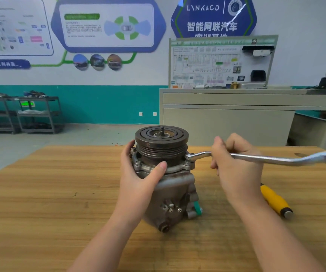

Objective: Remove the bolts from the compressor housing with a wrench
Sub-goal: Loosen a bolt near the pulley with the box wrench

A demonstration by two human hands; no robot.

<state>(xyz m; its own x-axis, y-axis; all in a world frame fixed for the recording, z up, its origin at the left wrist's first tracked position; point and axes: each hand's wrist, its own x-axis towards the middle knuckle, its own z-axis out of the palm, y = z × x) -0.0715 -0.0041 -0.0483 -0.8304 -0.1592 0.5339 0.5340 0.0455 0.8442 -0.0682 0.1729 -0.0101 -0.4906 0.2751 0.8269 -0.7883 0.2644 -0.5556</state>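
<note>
Gripping wrench (256, 158), right hand (234, 161)

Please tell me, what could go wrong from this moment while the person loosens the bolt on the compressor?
1. The right hand holds the wrench close to its ring end on the bolt, so leverage is probably low and the ring may slip off.
2. The compressor stands upright on the wooden table, steadied only by the left hand; a hard pull could tip it.
3. The yellow-handled tool lies near the right forearm and could get knocked.
</note>
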